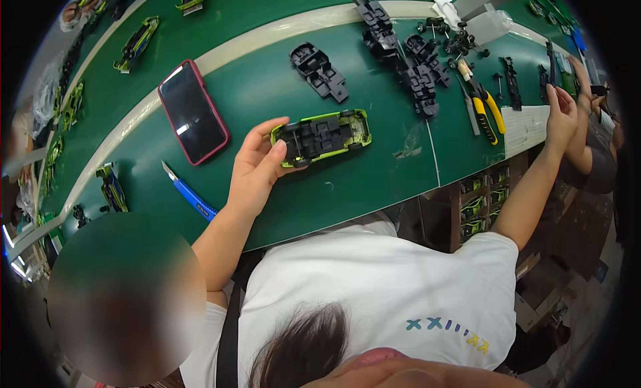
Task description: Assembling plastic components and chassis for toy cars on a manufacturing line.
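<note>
My left hand (255,162) grips one end of a lime-green toy car (327,138), turned underside up so its black interior shows. The thumb lies over its edge and the fingers wrap behind. Stretched far to the right, my right hand (562,114) has its fingers drawn together beside small black parts; whatever they hold is too small to make out. Beyond the toy car lies a black plastic car chassis (319,71). More black chassis pieces (400,54) are piled to its right, with wheel-and-axle sets (461,44) behind.
A red-cased phone (193,112) and a blue utility knife (189,193) lie on the green table to the left. Yellow-handled pliers (487,111) and a metal blade (471,111) are at right. Other green cars (137,44) stand farther off. A co-worker's arm (579,134) is beside my right hand.
</note>
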Action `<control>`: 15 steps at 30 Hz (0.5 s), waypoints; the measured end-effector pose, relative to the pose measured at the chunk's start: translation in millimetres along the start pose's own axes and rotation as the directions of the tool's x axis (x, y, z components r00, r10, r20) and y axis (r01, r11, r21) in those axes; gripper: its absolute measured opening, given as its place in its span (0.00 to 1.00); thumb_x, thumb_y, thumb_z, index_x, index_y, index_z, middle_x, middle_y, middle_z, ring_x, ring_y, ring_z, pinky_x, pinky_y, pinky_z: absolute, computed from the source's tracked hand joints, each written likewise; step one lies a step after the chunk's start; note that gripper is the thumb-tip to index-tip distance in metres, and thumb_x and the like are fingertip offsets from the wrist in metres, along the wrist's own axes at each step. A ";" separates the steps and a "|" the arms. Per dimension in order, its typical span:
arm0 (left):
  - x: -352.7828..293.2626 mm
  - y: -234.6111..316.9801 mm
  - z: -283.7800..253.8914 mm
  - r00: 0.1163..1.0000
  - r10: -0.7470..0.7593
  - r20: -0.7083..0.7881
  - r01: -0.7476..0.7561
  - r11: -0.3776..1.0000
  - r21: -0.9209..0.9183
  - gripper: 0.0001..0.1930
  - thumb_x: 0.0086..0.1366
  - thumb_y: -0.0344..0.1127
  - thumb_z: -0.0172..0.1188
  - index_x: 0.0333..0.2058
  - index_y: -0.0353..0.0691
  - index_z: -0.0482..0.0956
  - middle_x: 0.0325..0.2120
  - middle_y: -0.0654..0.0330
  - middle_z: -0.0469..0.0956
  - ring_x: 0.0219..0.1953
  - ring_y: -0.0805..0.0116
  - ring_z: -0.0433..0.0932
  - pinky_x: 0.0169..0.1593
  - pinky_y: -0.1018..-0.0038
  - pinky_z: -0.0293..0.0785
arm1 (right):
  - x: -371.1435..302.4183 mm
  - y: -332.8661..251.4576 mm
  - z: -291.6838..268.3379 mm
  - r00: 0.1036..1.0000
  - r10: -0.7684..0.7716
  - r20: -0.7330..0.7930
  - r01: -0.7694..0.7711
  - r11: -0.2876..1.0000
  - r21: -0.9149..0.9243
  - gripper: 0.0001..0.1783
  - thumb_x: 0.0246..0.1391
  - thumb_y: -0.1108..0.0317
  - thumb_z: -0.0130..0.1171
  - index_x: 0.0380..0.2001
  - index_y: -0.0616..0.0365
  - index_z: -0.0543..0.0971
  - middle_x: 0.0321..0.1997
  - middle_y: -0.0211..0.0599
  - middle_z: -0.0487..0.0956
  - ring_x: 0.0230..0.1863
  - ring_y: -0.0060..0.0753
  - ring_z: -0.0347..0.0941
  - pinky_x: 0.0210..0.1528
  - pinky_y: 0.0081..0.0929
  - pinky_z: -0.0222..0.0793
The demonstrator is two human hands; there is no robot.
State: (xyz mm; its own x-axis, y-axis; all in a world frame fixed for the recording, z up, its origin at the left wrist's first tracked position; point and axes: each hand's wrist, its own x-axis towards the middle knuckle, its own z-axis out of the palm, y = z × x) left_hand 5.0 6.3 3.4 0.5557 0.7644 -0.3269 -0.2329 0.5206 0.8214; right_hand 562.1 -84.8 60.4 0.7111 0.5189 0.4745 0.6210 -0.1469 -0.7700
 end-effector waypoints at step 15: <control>-4.4 7.9 -5.9 0.999 0.021 -0.040 -0.020 0.999 0.030 0.17 0.69 0.34 0.44 0.55 0.37 0.64 0.47 0.53 0.72 0.48 0.60 0.76 0.48 0.62 0.78 | -245.2 -170.5 63.4 0.652 -0.265 0.710 0.410 0.911 -0.037 0.11 0.40 0.72 0.68 0.21 0.60 0.73 0.23 0.36 0.72 0.22 0.39 0.69 0.23 0.28 0.62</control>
State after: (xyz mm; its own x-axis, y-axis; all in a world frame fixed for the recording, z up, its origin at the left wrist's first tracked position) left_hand -4.0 9.3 8.6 0.5180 0.7899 -0.3282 -0.2201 0.4938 0.8413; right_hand 260.9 -133.5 48.3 0.0648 0.9755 0.2103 0.8697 0.0482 -0.4912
